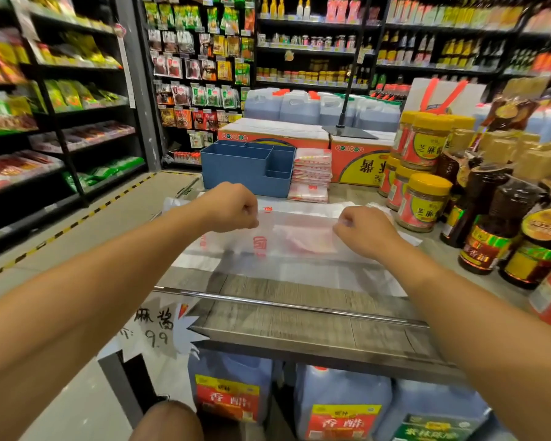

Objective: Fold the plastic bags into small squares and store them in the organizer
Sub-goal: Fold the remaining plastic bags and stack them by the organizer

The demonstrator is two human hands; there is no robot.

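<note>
A clear plastic bag [296,237] with red print lies stretched across the wooden shelf top [299,313]. My left hand [233,206] pinches its upper left edge with curled fingers. My right hand [361,229] pinches the upper right edge the same way. The bag's top part looks lifted and doubled over between the two hands. Behind the bag stands a blue organizer [245,168] with several compartments. A stack of folded plastic bags [310,175] sits right beside the organizer.
Jars with yellow lids [423,202] and dark bottles [490,230] crowd the right side of the shelf. Orange cartons [357,160] and a black stand base [347,130] lie behind. Large jugs [233,386] stand below the shelf. An aisle floor [77,243] runs at left.
</note>
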